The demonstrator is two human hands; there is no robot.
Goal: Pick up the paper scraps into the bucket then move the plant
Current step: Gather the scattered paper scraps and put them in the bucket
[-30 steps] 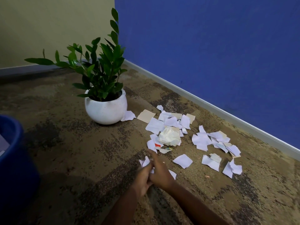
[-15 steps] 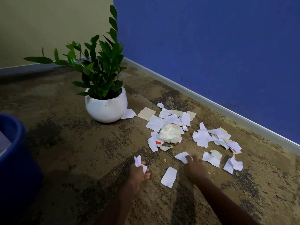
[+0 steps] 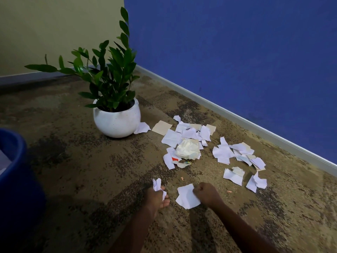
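Note:
Several white and beige paper scraps [image 3: 189, 137] lie scattered on the carpet, around a crumpled paper ball [image 3: 187, 151]. My left hand [image 3: 155, 198] is closed on a small bunch of white scraps that stick out above its fist. My right hand [image 3: 207, 195] pinches the edge of a larger white scrap [image 3: 186, 196] lying on the floor beside it. A green plant [image 3: 107, 73] stands in a round white pot [image 3: 116, 121] behind the scraps, with one scrap touching the pot's right side. The blue bucket [image 3: 12, 161] is at the left edge, partly out of view.
A blue wall with a grey skirting board [image 3: 237, 115] runs along the right behind the scraps. A beige wall [image 3: 54, 30] closes the back left. The floor is mottled brown carpet [image 3: 82, 170].
My right hand drew back from the farther scrap and closed on the larger scrap close to me. My left hand still holds its bunch of scraps and stays in about the same place.

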